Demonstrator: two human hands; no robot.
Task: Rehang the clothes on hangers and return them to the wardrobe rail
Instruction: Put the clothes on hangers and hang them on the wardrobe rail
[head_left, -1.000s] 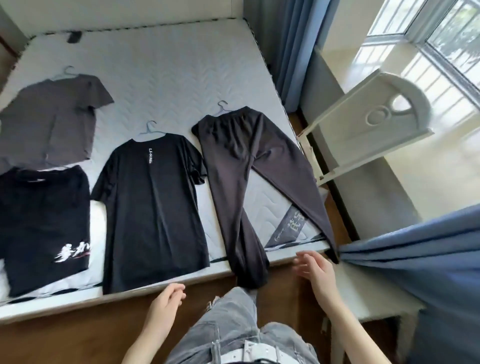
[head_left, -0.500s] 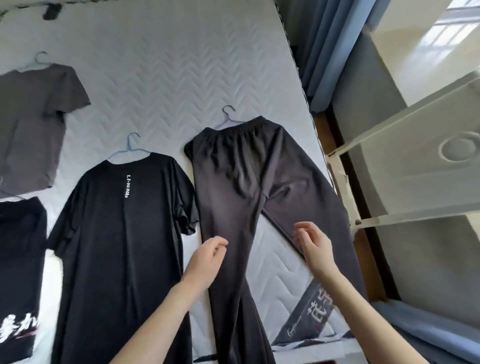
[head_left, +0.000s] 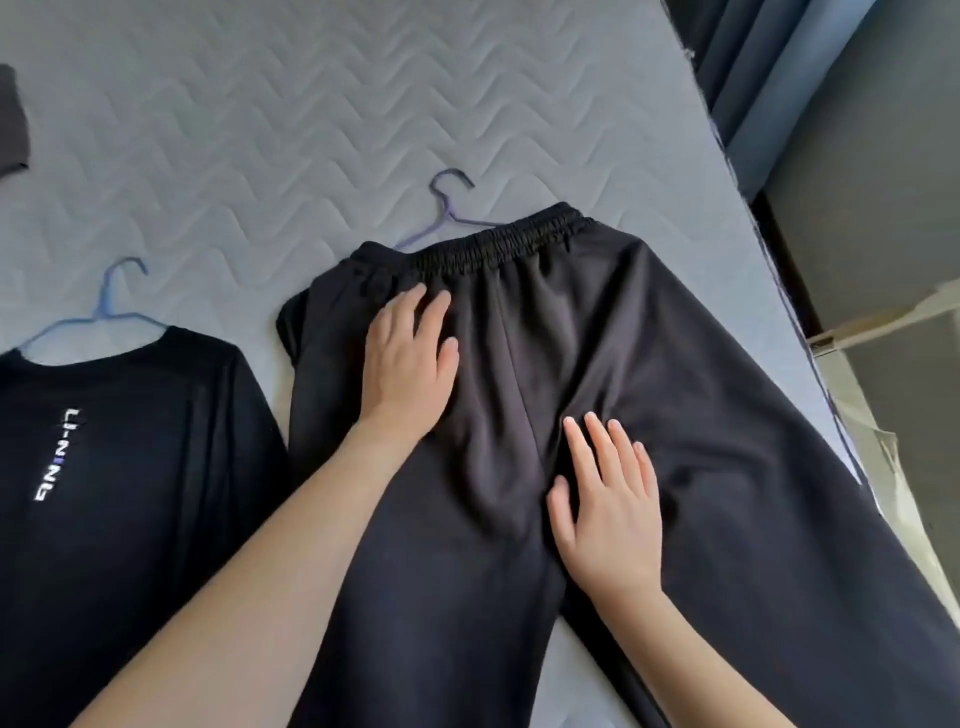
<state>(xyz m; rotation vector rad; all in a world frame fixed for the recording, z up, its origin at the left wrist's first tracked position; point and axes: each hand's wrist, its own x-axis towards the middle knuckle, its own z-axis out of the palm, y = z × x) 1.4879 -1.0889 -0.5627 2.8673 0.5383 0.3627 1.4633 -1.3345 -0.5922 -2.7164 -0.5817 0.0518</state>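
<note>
Pressing both palms flat, we rest our left hand (head_left: 408, 364) and right hand (head_left: 610, 512) on the dark trousers (head_left: 649, 389). Fingers lie spread, gripping nothing. A hanger (head_left: 449, 213) pokes from the waistband.

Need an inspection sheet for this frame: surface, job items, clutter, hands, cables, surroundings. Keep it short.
Surface: quilted grey mattress, bare around the clothes.
Job's things: dark trousers laid flat, waistband away from the person, with a purple hanger partly under the waistband; black T-shirt to their left with a blue hanger at its collar.
Clutter: edge of another dark garment at the far left.
Hands: left hand flat on the trousers below the waistband; right hand flat near the crotch seam; fingers extended, nothing gripped.
Cables: nothing seen.
Surroundings: blue curtain beyond the mattress's right edge; wardrobe rail not in view.
</note>
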